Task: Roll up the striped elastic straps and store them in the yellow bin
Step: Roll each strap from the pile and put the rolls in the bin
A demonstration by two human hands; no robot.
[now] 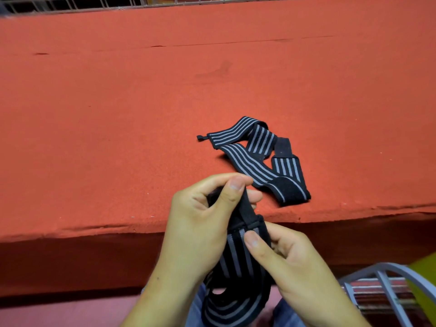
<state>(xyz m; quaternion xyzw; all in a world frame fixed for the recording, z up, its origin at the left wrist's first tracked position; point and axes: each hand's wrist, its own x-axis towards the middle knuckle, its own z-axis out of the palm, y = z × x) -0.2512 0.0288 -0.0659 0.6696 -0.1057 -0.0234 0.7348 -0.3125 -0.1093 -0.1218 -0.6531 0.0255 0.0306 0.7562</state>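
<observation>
A black elastic strap with grey stripes (238, 263) hangs between my hands over the front edge of the red table, its lower end looping down over my lap. My left hand (203, 215) pinches its plain black end between thumb and fingers. My right hand (280, 258) pinches the striped part just below, thumb on top. A second striped strap (254, 159) lies loosely folded on the table just beyond my hands, untouched. A yellow bin (424, 282) shows only as a sliver at the lower right edge.
The red felt-covered table (165, 90) stretches wide to the far side, where a wire grid (70, 4) runs along the back. A grey metal frame (382, 279) stands at the lower right beside the yellow bin.
</observation>
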